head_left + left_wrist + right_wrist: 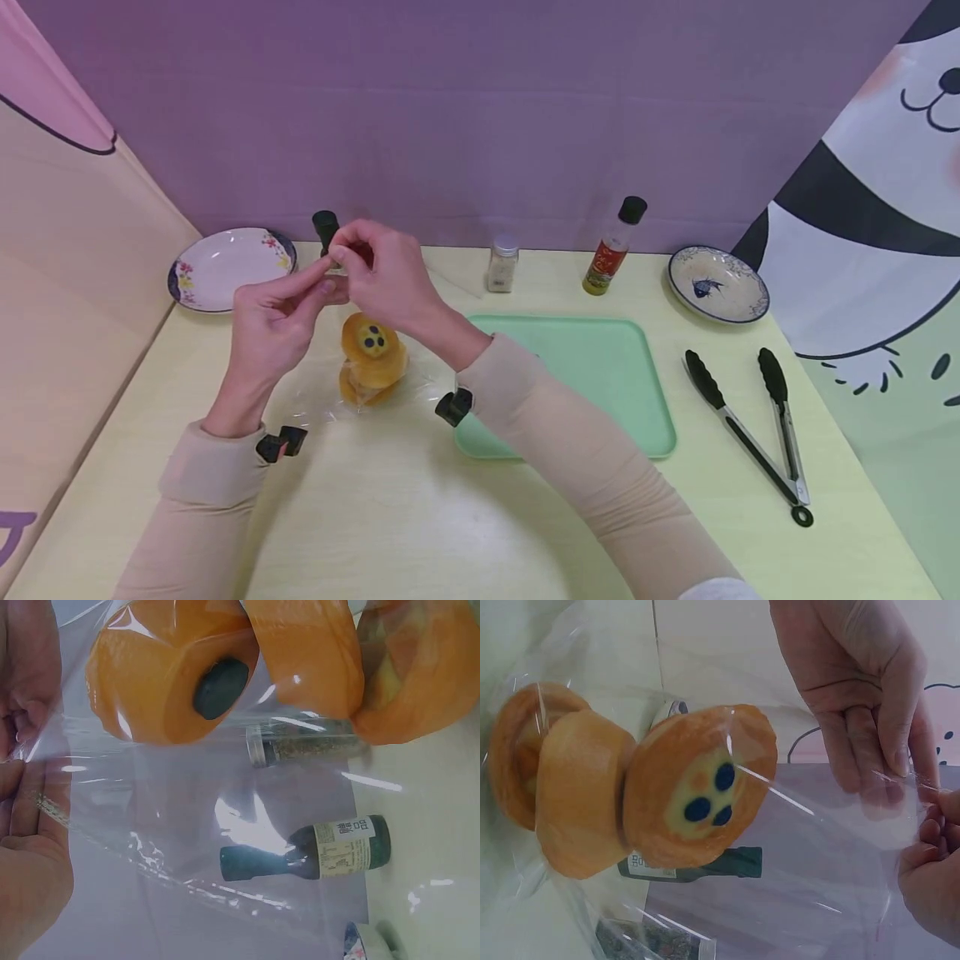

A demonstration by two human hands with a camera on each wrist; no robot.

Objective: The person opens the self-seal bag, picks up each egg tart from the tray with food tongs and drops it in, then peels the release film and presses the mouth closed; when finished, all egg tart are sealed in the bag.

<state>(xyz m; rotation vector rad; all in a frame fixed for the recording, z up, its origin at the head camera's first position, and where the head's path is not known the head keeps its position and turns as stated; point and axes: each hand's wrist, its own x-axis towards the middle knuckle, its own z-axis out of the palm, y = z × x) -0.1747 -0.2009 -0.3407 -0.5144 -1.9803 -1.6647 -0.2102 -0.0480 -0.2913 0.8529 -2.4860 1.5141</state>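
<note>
Head view is showing both hands meeting in the left half of the frame, where the left hand (273,317) and the right hand (393,275) are each pinching the gathered edge of a clear bag (802,806), both grips clamped on thin film. They are probably holding so close together to control one stretch of that edge, and the raised hold is likely keeping the plastic drawn out between fingers and contents. Inside the bag, bread (375,367) is sitting just below the hands, left of the frame's centre; whether its base is pressing on the desk (375,517) is hard to tell. Rounded, golden-brown pieces are stacking up, the top one bearing a pale yellow patch with dark oval spots, and their crust is looking smooth and matte under the shiny wrapping. The film itself is creasing into bright streaks, with a crinkled, whitish line slanting across the left wrist view. Behind it, a dark bottle (341,847) with a paper label is showing through. A flat, round-cornered green tray (592,375) is lying right of centre, apparently set aside to leave room for the bag.
</note>
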